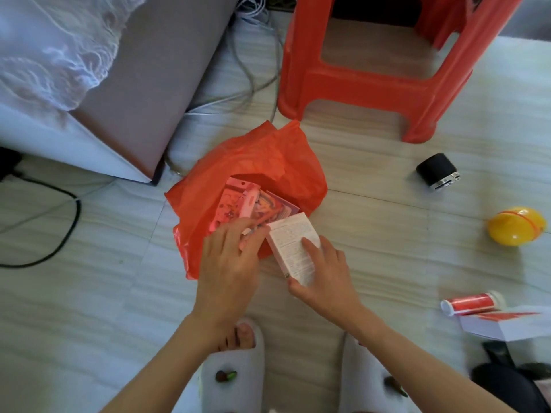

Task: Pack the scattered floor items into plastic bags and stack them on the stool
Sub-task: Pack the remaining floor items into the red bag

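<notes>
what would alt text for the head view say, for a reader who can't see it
A person's right hand slides a white box into an open red plastic bag on the floor, while the left hand holds the bag's mouth beside pink packages. A red stool stands behind; a black speaker, yellow egg-shaped container and red tube lie to the right.

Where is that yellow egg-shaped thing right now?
The yellow egg-shaped thing lies on the floor at the far right, below the black speaker, above the red tube.

On the pale tiled floor lie a red plastic bag, a red stool far behind it, and at the right a black cylinder, a yellow ball and a red tube.
</notes>
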Demonstrator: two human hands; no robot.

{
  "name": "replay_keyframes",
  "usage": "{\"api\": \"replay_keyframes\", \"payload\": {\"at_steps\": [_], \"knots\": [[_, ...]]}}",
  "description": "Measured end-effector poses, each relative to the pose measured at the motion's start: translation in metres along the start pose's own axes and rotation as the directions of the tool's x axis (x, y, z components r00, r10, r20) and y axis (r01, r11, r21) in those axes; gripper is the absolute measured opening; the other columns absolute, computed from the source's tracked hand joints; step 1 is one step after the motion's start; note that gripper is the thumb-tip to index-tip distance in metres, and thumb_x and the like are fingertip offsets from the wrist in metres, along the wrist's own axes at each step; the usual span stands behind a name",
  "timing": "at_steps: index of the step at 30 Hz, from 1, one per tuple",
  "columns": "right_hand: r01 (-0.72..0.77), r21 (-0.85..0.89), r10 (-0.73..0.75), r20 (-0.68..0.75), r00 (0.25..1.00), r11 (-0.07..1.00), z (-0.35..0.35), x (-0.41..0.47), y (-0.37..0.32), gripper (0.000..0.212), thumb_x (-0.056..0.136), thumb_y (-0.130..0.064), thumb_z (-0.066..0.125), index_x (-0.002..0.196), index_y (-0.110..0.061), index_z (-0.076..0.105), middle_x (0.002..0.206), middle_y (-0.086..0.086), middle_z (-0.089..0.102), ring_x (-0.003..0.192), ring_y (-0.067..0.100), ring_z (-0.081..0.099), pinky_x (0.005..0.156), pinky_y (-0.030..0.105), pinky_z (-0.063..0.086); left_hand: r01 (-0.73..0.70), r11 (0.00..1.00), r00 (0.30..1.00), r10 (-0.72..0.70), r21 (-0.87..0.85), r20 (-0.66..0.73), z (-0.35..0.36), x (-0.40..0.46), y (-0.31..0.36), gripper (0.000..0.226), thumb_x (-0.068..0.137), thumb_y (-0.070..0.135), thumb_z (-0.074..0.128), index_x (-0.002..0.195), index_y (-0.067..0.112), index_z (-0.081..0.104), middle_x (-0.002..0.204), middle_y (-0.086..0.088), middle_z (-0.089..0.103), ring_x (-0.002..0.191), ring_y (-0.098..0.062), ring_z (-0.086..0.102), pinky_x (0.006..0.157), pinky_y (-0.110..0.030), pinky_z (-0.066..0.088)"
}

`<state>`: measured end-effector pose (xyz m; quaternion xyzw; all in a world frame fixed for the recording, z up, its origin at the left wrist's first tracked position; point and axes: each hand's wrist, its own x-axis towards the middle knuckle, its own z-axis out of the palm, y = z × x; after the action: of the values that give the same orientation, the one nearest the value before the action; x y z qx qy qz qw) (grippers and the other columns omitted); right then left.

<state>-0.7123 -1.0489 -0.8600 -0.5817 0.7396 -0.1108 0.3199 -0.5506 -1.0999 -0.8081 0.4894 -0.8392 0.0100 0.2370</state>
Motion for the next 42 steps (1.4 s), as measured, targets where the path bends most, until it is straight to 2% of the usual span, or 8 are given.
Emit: {"api": "replay_keyframes", "payload": {"at_steps": [6, 12, 16, 20, 26, 32, 40, 42], "knots": [[0.211, 0.120, -0.199, -0.106, 0.974, 0.970, -0.003, 0.042, -0.060, 0.083, 0.070, -0.058, 0.057, 0.135, -0.008, 0.041, 0.143, 0.016, 0.037, 0.129, 0.034, 0.036, 0.106, 0.039, 0.029, 0.247, 0.968, 0.966, -0.242, 0.052, -0.093, -0.035, 0.017, -0.032, 0.048, 0.082, 0.017, 0.062, 0.126, 0.019, 0.043, 0.123, -0.012, 0.040, 0.109, -0.028, 0.036, 0.090, -0.043, 0.033], [0.061, 0.319, 0.056, -0.347, 0.936, 0.946, -0.029, 0.063, -0.051, 0.027, 0.084, -0.020, 0.063, 0.104, -0.003, 0.055, 0.104, 0.014, 0.056, 0.101, 0.030, 0.051, 0.082, 0.027, 0.034, 0.198, 0.977, 0.980, -0.198, -0.080, 0.017, -0.030, 0.032, -0.060, 0.028, 0.083, 0.017, 0.061, 0.110, 0.010, 0.060, 0.110, -0.013, 0.056, 0.099, -0.026, 0.046, 0.078, -0.047, 0.048], [-0.140, 0.361, 0.280, -0.372, 0.885, 0.922, -0.035, 0.070, -0.010, 0.059, 0.081, -0.031, 0.068, 0.126, -0.002, 0.043, 0.124, 0.017, 0.047, 0.115, 0.033, 0.045, 0.097, 0.038, 0.036, 0.277, 0.952, 0.961, -0.274, -0.131, 0.040, -0.027, 0.024, -0.055, 0.044, 0.082, 0.023, 0.064, 0.122, 0.013, 0.050, 0.117, -0.013, 0.050, 0.105, -0.023, 0.043, 0.086, -0.035, 0.043], [-0.127, 0.198, 0.164, -0.182, 0.970, 0.972, -0.040, 0.095, 0.012, 0.079, 0.084, -0.036, 0.064, 0.144, -0.004, 0.024, 0.148, 0.018, 0.031, 0.135, 0.033, 0.029, 0.111, 0.038, 0.022, 0.475, 0.866, 0.878, -0.454, -0.158, 0.152, -0.027, -0.005, -0.050, 0.069, 0.077, 0.018, 0.072, 0.135, 0.012, 0.036, 0.128, -0.017, 0.039, 0.113, -0.028, 0.040, 0.089, -0.035, 0.041], [-0.008, 0.275, 0.088, -0.278, 0.957, 0.961, -0.040, 0.114, 0.017, 0.026, 0.090, -0.019, 0.057, 0.104, 0.000, 0.068, 0.113, 0.019, 0.065, 0.107, 0.032, 0.058, 0.087, 0.029, 0.038, 0.729, 0.634, 0.684, -0.693, -0.260, 0.228, -0.033, -0.051, -0.052, 0.030, 0.085, 0.015, 0.064, 0.111, 0.010, 0.052, 0.101, -0.001, 0.055, 0.087, -0.021, 0.058, 0.076, -0.033, 0.049], [0.016, 0.401, 0.139, -0.354, 0.925, 0.916, -0.077, 0.100, -0.004, 0.037, 0.094, -0.018, 0.049, 0.058, -0.013, 0.045, 0.057, 0.003, 0.047, 0.065, 0.022, 0.044, 0.058, 0.027, 0.022, 0.720, 0.596, 0.665, -0.739, -0.355, 0.108, -0.048, -0.015, -0.050, 0.015, 0.093, 0.012, 0.050, 0.102, 0.002, 0.055, 0.086, -0.004, 0.061, 0.077, -0.017, 0.056, 0.072, -0.024, 0.041], [0.102, 0.444, 0.181, -0.550, 0.816, 0.890, -0.177, 0.081, -0.031, 0.038, 0.095, -0.018, 0.047, 0.058, -0.014, 0.046, 0.057, -0.002, 0.042, 0.056, 0.010, 0.038, 0.055, 0.014, 0.033, 0.596, 0.695, 0.755, -0.655, -0.402, -0.012, -0.072, 0.087, -0.040, 0.019, 0.093, 0.009, 0.047, 0.105, -0.002, 0.057, 0.097, -0.019, 0.065, 0.090, -0.030, 0.058, 0.072, -0.023, 0.033], [0.063, 0.407, 0.194, -0.559, 0.806, 0.911, -0.195, 0.078, -0.023, 0.037, 0.094, -0.023, 0.047, 0.057, -0.017, 0.049, 0.057, -0.003, 0.045, 0.065, 0.018, 0.044, 0.065, 0.030, 0.037, 0.578, 0.724, 0.792, -0.609, -0.376, 0.045, -0.068, 0.110, -0.031, 0.020, 0.093, 0.007, 0.047, 0.106, -0.003, 0.058, 0.100, -0.022, 0.065, 0.097, -0.034, 0.058, 0.077, -0.026, 0.033]]}}
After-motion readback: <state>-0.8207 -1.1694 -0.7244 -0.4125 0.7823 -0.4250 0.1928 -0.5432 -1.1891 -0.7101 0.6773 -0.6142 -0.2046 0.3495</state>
